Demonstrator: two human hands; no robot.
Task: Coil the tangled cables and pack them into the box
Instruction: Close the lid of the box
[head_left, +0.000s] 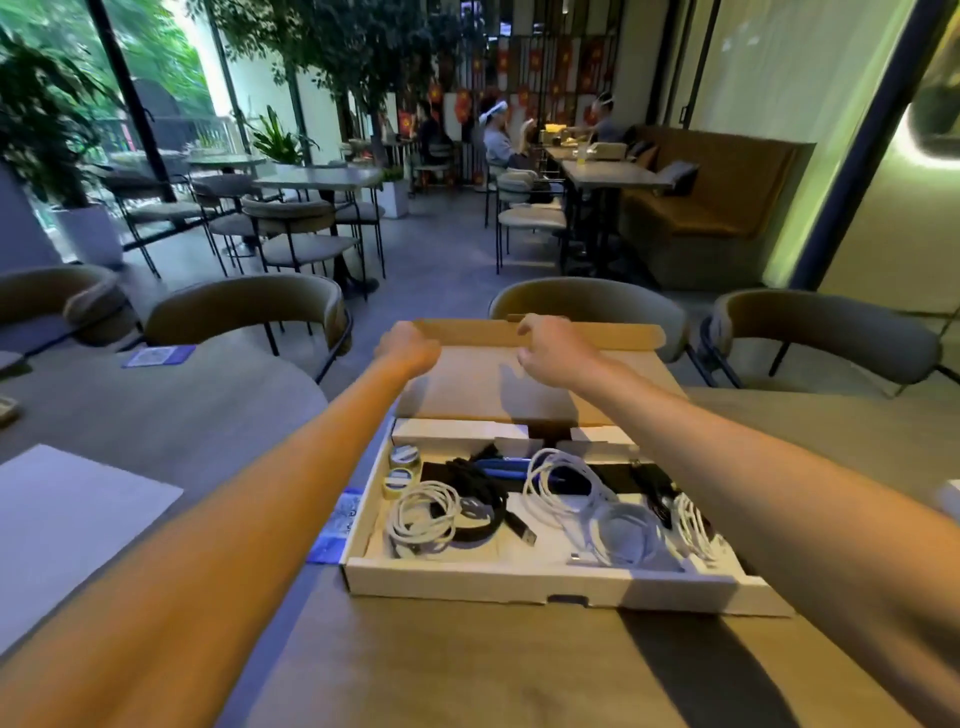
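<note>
Lid (467, 374), far edge: my left hand (410, 345) curls round its corner, my right hand (540, 348) hooks loosely bent fingers over its middle. Coiled cables (415, 519) lie in the box (519, 582), nearer me; hinge runs left-right between.

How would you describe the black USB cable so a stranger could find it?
Find the open white cardboard box on the wooden table. In its left half, the black coiled cable lies against a coiled white cable. Only it shows a flat USB plug.
</note>
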